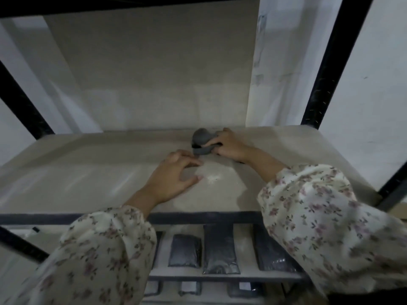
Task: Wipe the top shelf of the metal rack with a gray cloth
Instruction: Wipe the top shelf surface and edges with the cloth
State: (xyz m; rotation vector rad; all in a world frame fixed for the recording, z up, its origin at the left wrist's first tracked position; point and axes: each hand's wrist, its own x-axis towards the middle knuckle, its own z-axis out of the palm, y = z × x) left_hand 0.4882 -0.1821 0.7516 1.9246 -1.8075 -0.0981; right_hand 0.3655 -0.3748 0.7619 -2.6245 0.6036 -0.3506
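Note:
The beige shelf board of the black metal rack spreads in front of me. A bunched gray cloth rests on it near the back edge, right of centre. My right hand grips the cloth from its right side. Just in front and to the left, my left hand lies on the board with fingers spread, its fingertips almost touching the cloth's lower edge. A pale dusty patch sits between my hands.
Black uprights stand at the back right and back left, with a white wall behind. The black front rail runs below my wrists. Dark sealed packets lie on the lower shelf.

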